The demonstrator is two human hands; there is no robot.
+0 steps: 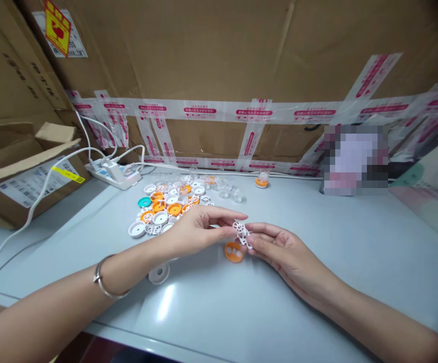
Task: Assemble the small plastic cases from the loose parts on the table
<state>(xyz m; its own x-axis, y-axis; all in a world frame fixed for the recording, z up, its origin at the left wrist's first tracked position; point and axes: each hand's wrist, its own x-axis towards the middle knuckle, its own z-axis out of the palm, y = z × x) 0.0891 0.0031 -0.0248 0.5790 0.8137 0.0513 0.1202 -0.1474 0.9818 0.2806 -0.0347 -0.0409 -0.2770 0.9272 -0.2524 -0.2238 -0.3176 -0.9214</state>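
Observation:
Between my two hands, just above the table, is a small white openwork plastic piece (242,234) with spoke-like cutouts; it may be two pieces together. My left hand (199,229) pinches its left side between thumb and fingers. From the right, my right hand (279,247) grips its lower edge with thumb and fingertips. Right below, an orange round cap (234,252) with pale spots inside lies on the table. A white round cap (159,273) sits under my left forearm. Behind my left hand spreads a pile of orange and white caps (174,209), white openwork pieces and clear parts.
A teal cap (144,202) lies at the pile's left. An orange-based clear capsule (262,180) stands farther back. A power strip (116,174) with white cables and an open cardboard box (33,176) are left. A large taped carton (203,60) walls the back; a blurred-out object (355,161) stands right.

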